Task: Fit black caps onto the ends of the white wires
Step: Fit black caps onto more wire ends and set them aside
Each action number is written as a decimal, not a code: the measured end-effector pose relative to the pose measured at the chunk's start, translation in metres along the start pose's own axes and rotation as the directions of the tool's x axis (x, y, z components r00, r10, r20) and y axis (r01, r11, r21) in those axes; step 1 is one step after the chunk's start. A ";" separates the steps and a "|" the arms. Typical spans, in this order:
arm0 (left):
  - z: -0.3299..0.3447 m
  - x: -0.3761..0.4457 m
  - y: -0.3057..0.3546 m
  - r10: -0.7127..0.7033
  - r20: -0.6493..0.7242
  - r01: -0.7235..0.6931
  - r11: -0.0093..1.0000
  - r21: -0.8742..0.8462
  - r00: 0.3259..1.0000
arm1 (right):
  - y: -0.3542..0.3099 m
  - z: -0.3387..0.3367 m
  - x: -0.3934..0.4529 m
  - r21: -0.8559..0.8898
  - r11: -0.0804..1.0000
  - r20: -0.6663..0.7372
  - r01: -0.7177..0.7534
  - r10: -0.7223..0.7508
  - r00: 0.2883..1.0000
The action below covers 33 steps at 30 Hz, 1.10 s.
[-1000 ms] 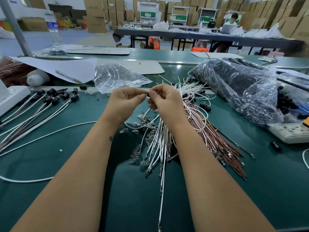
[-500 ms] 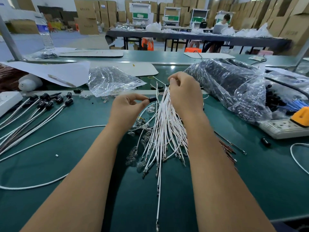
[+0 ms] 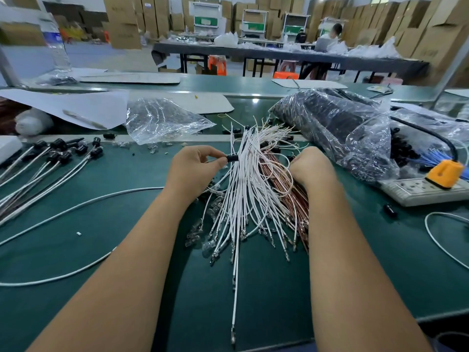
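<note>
A fanned pile of white wires point(image 3: 250, 196) with metal terminals lies on the green table point(image 3: 88, 250), over red-brown wires point(image 3: 299, 199). My left hand point(image 3: 195, 170) pinches a black cap point(image 3: 232, 158) between thumb and forefinger at the pile's left edge. My right hand point(image 3: 311, 167) sits knuckles up at the pile's right side. Its fingers curl down into loops of white wire and the fingertips are hidden. Finished white wires with black caps point(image 3: 58, 154) lie at the far left. Loose caps point(image 3: 264, 143) are scattered at the pile's far end.
A large plastic bag of black caps point(image 3: 327, 123) lies at the right, and a crumpled clear bag point(image 3: 162, 120) behind the hands. A power strip point(image 3: 423, 190) with an orange plug point(image 3: 445, 170) sits at far right, with a loose cap point(image 3: 390, 210) near it. A long white cable point(image 3: 76, 207) curves across the left.
My right hand has dropped from the lifted far end of the white bundle to the pile's right side. The wires have fallen back and fanned out. My left hand keeps the black cap.
</note>
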<state>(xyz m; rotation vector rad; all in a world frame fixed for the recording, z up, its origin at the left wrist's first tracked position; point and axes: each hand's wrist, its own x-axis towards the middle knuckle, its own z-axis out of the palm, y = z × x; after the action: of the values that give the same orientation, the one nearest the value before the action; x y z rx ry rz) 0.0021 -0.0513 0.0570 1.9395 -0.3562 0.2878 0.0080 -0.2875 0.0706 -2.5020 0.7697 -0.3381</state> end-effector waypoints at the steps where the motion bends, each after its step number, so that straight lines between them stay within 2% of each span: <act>1: 0.000 0.000 -0.001 -0.001 0.004 0.001 1.000 0.001 1.000 | -0.001 0.003 0.001 0.030 0.999 0.026 0.010 -0.011 1.000; 5: 0.001 0.001 -0.004 0.001 0.011 -0.002 1.000 0.014 1.000 | 0.002 0.013 0.008 0.073 0.997 0.095 0.027 -0.034 0.995; 14: 0.001 0.001 -0.005 -0.001 0.014 0.001 1.000 0.001 1.000 | -0.008 -0.004 -0.022 0.145 0.989 0.030 0.040 -0.045 0.999; 19: -0.002 0.001 0.000 0.025 -0.039 -0.025 1.000 -0.018 0.999 | -0.006 -0.019 -0.035 0.101 0.992 -0.277 0.071 -0.041 0.960; 22: -0.005 0.001 0.001 0.034 -0.079 -0.037 0.999 -0.037 0.996 | -0.012 -0.024 -0.040 0.092 0.988 -0.487 0.121 -0.061 0.871; 25: -0.009 0.002 0.001 0.038 -0.117 -0.042 0.999 -0.032 0.992 | -0.025 -0.027 -0.046 0.139 0.946 -0.614 0.293 -0.149 0.775; 30: -0.020 0.007 -0.005 -0.004 -0.223 -0.011 0.998 -0.066 0.975 | -0.074 -0.020 -0.064 0.273 0.789 -0.511 0.551 -0.367 0.777; 33: -0.026 0.009 -0.013 -0.047 -0.258 0.019 0.994 -0.112 0.965 | -0.098 -0.004 -0.076 0.354 0.737 -0.363 0.576 -0.460 0.811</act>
<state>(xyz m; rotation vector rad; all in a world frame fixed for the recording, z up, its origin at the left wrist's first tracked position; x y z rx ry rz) 0.0139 -0.0233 0.0592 1.7724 -0.1622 0.4867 -0.0104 -0.1741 0.1185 -2.1909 0.0157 -0.9377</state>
